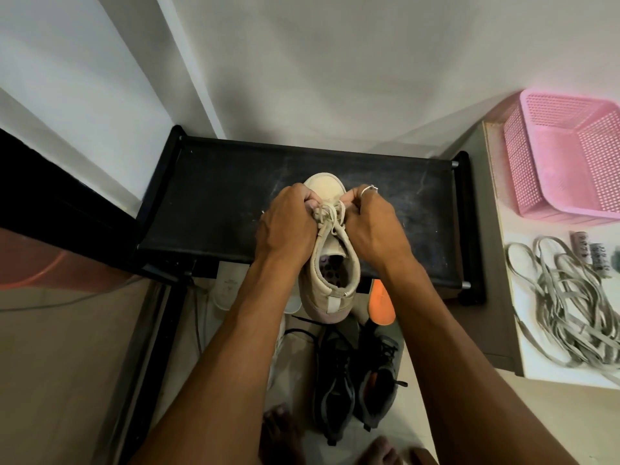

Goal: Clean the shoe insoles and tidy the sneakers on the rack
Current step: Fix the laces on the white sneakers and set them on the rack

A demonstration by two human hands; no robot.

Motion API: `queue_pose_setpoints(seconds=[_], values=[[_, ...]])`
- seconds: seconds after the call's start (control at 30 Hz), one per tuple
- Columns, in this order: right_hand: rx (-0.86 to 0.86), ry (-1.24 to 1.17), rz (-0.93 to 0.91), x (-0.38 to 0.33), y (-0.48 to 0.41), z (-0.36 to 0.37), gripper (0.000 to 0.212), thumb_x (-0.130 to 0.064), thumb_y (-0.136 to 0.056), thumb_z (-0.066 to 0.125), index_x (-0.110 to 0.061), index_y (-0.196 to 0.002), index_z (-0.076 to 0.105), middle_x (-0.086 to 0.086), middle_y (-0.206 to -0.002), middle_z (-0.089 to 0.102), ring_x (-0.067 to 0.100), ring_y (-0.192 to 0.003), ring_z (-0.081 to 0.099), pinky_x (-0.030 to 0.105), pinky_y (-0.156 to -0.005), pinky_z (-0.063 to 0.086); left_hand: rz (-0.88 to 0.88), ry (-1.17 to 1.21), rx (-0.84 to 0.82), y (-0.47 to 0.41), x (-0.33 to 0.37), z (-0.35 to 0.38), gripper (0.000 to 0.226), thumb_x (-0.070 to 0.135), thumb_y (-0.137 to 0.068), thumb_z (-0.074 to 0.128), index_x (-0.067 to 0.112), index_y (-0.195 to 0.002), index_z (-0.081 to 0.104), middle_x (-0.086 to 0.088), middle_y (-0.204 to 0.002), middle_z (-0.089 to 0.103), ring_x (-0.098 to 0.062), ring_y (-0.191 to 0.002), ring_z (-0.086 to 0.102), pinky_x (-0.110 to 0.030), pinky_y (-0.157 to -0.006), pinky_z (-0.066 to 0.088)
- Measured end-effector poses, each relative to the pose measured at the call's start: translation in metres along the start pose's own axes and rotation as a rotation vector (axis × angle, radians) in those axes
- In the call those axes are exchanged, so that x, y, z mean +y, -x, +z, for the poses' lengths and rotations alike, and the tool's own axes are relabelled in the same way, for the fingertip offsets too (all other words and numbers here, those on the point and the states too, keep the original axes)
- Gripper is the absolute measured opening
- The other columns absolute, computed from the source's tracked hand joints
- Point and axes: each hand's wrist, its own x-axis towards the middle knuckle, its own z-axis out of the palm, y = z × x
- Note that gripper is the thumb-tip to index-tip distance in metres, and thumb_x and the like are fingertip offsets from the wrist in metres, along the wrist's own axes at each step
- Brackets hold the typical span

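Observation:
A beige sneaker (330, 270) lies on the black top shelf of the shoe rack (214, 196), toe pointing away from me, heel hanging over the front edge. My left hand (285, 226) and my right hand (372, 223) sit on either side of its lacing, each with fingers curled and pinching the cream laces (327, 214) near the toe. A ring shows on my right hand. The shoe's opening shows a dark perforated inside. On the floor below stand two dark grey sneakers (355, 387), and an orange insole (380, 305) pokes out beside them.
A pink plastic basket (563, 162) stands on a side table at the right, with a tangle of grey laces (567, 307) in front of it. White footwear (228, 283) lies under the rack. A wall rises behind, a dark panel at left. My bare toes show at the bottom.

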Motion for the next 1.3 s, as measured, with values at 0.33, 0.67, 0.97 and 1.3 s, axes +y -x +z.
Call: queue_pose_setpoints(seconds=[0.33, 0.67, 0.97, 1.3], values=[[-0.073, -0.003, 0.076, -0.004, -0.002, -0.02, 0.02, -0.013, -0.102, 0.046, -0.021, -0.099, 0.064, 0.001, -0.091, 0.071, 0.016, -0.076, 0.07, 0.038, -0.073, 0.062, -0.147, 0.042, -0.07, -0.006, 0.004, -0.016, 0.019, 0.03, -0.106, 0.046, 0.025, -0.114, 0.063, 0.007, -0.111, 0.064, -0.01, -0.093, 0.06, -0.021, -0.064, 0.041], [-0.364, 0.102, 0.083, -0.036, 0.021, -0.064, 0.033, -0.05, -0.094, 0.064, -0.018, -0.091, 0.069, 0.007, -0.084, 0.075, 0.029, -0.079, 0.073, 0.046, -0.073, 0.063, -0.082, -0.047, -0.307, 0.016, 0.025, -0.053, 0.023, 0.041, -0.102, 0.045, 0.03, -0.116, 0.06, 0.008, -0.105, 0.063, -0.007, -0.085, 0.058, -0.025, -0.061, 0.039], [-0.305, 0.237, 0.12, -0.038, 0.029, -0.052, 0.039, -0.029, -0.077, 0.087, -0.021, -0.105, 0.061, 0.003, -0.097, 0.07, 0.022, -0.086, 0.069, 0.044, -0.083, 0.06, -0.061, -0.14, -0.257, 0.034, 0.03, -0.05, 0.045, 0.046, -0.088, 0.07, 0.031, -0.127, 0.055, 0.001, -0.12, 0.066, -0.021, -0.102, 0.064, -0.039, -0.084, 0.056], [-0.043, 0.135, 0.083, -0.026, 0.042, -0.047, 0.018, -0.013, -0.091, 0.07, -0.018, -0.099, 0.055, 0.005, -0.086, 0.065, 0.021, -0.069, 0.069, 0.03, -0.055, 0.059, -0.066, -0.086, -0.078, 0.034, 0.016, -0.051, 0.027, 0.007, -0.09, 0.063, 0.028, -0.101, 0.051, 0.001, -0.102, 0.062, -0.02, -0.081, 0.064, -0.038, -0.065, 0.06]])
